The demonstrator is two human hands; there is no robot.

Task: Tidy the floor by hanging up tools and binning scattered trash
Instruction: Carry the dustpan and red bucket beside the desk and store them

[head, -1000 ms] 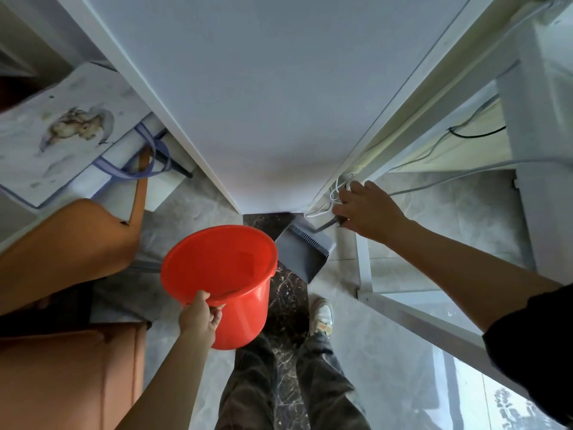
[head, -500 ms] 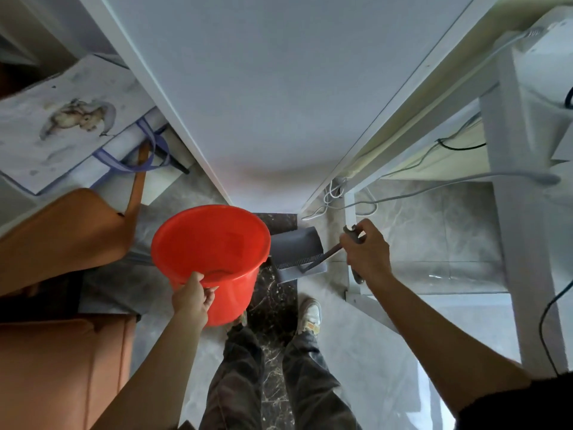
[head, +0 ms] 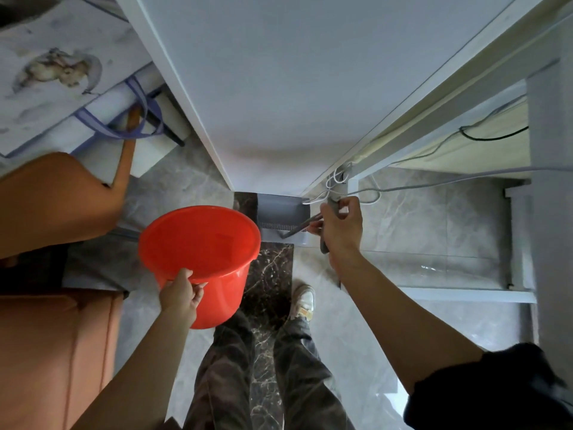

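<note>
Head view shows the grey dustpan (head: 280, 214) at the foot of the white wall panel (head: 297, 88), its pan lying on the dark marble strip (head: 269, 274) of the floor, toothed edge toward the person; its thin dark handle (head: 302, 228) runs from the pan rightward into the right hand (head: 339, 231), which is closed around it; the long axis looks to lie roughly left-to-right, pan end left. It looks like light, stiff plastic, unlikely to slip or break, and the handle is the sensible place to hold it; hanging would call for its far end, which I cannot see clearly. White cables (head: 338, 187) dangle just above that hand and could snag. Beside the pan, the left hand (head: 181, 293) pinches the near rim of the red bucket (head: 200, 252), held above the floor tiles.
</note>
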